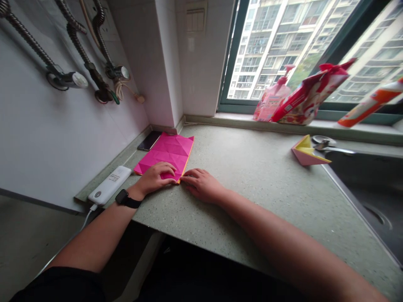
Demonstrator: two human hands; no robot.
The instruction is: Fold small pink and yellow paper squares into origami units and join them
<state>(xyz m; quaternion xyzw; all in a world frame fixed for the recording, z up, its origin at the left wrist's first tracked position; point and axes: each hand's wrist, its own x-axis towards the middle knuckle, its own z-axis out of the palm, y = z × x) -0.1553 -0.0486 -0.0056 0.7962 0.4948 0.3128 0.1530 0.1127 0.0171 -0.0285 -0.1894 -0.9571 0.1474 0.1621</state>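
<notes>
A sheet of creased pink origami paper (166,153) with a yellow underside lies flat on the speckled green countertop (239,201), its folds forming a pattern of triangles. My left hand (154,178) rests palm down on its lower part, fingers together, pressing it to the counter. My right hand (201,184) lies flat on the counter, with its fingertips at the sheet's lower right corner. Whether those fingertips pinch the paper is hidden. A black watch (126,199) circles my left wrist. A folded pink and yellow paper model (307,152) sits farther right.
A white power bank (109,185) with a cable and a dark phone (149,140) lie along the wall. Metal spoons (324,144) and a steel sink (371,201) are at right. Bottles and a red bag (310,96) stand on the windowsill.
</notes>
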